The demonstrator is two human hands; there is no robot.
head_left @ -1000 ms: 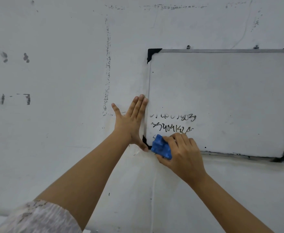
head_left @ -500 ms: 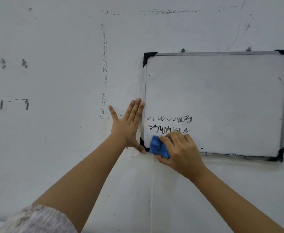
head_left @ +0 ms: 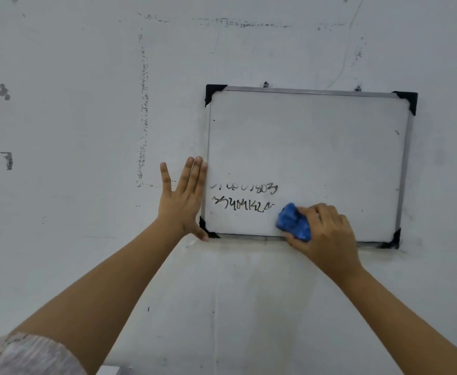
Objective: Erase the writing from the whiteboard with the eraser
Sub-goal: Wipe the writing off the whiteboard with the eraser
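Eraser (head_left: pixel 293 221) under curled right-hand fingers (head_left: pixel 316 212)

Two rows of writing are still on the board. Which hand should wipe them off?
Right. The right hand already grips the blue eraser on the whiteboard, just right of the writing. The left hand lies flat against the frame's left edge, bracing it.

- Whiteboard (head_left: pixel 330 147): silver-framed, black corner caps, hung on the wall; mostly blank.
- Writing (head_left: pixel 245 197): two lines of black marks, partly smudged, toward the board's 8 o'clock.
- Eraser (head_left: pixel 293 221): blue, crumpled-looking, pressed on the board at 6 o'clock, just right of the writing.
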